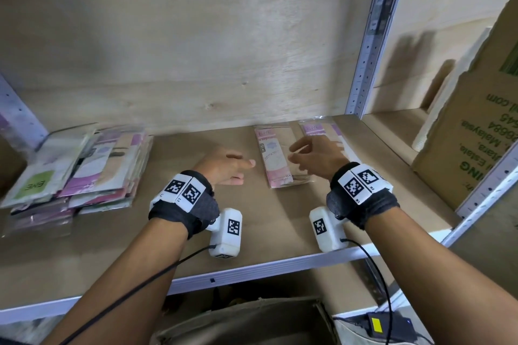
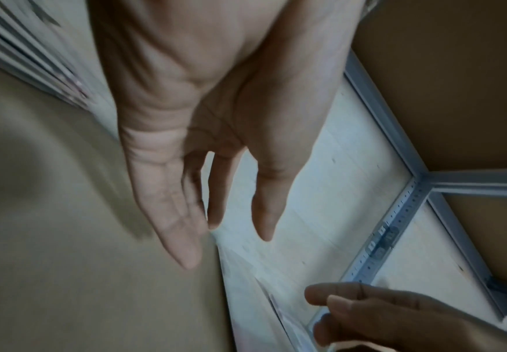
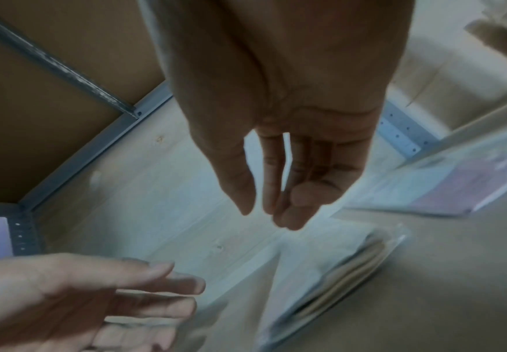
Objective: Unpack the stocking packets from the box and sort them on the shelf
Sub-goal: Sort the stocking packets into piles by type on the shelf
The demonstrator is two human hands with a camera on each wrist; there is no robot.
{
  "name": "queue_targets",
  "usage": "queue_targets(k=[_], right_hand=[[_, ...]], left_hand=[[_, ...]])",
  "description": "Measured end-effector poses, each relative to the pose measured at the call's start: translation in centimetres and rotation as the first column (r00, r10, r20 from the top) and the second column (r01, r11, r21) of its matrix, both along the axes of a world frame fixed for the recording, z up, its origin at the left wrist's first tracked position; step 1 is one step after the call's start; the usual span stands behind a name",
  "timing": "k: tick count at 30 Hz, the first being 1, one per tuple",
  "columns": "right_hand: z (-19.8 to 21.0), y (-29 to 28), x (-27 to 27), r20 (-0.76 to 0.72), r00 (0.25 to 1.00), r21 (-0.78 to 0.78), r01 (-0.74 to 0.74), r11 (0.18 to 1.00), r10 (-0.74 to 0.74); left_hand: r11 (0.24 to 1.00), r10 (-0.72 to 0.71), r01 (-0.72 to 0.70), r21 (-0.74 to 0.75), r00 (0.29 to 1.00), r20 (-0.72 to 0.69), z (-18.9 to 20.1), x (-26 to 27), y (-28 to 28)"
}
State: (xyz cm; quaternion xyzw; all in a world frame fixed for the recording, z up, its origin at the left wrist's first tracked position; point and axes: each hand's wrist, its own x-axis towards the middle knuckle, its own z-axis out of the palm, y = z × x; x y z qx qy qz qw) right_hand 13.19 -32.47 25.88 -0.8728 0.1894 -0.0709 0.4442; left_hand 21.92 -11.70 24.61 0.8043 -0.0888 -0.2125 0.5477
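1. Two packets lay side by side on the shelf [image 1: 173, 232]: a pink packet [image 1: 276, 159] and a purple packet [image 1: 316, 129].
2. Left hand [image 1: 224, 166] hovered beside them, fingers straight, empty.
3. Right hand [image 1: 316, 158] hung above them, fingers loosely curled, holding nothing.
4. A messy stack of packets [image 1: 81, 168] sat far left.

Glossy plastic packets [image 1: 276, 158]; matt brown shelf board [image 1: 173, 213]; pale plywood back [image 1: 196, 36].
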Motion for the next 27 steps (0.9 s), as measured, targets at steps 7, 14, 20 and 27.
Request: queue_targets(k=[7, 14, 20, 27], right_hand=[[1.0, 7.3, 1.7, 0.041, 0.967, 0.186, -0.254, 0.949, 0.251], [1.4, 17.6, 8.0, -0.058, 0.906, 0.189, -0.402, 0.896, 0.419], [1.2, 26.5, 12.8, -0.113, 0.909, 0.313, -0.35, 0.883, 0.401], [-1.3, 29.8, 14.8, -0.275, 0.885, 0.04, -0.38, 0.924, 0.376]], left_hand=[[0.978, 0.206, -0.201, -0.049, 0.971, 0.123, 2.7, 1.3, 8.9], [0.882, 0.471, -0.449, -0.143, 0.852, 0.228, 4.5, 3.2, 19.1], [0.82, 0.572, -0.549, -0.16, 0.787, 0.232, 4.4, 3.4, 25.6], [0.851, 0.525, -0.512, -0.115, 0.821, 0.224, 3.8, 2.9, 28.3]])
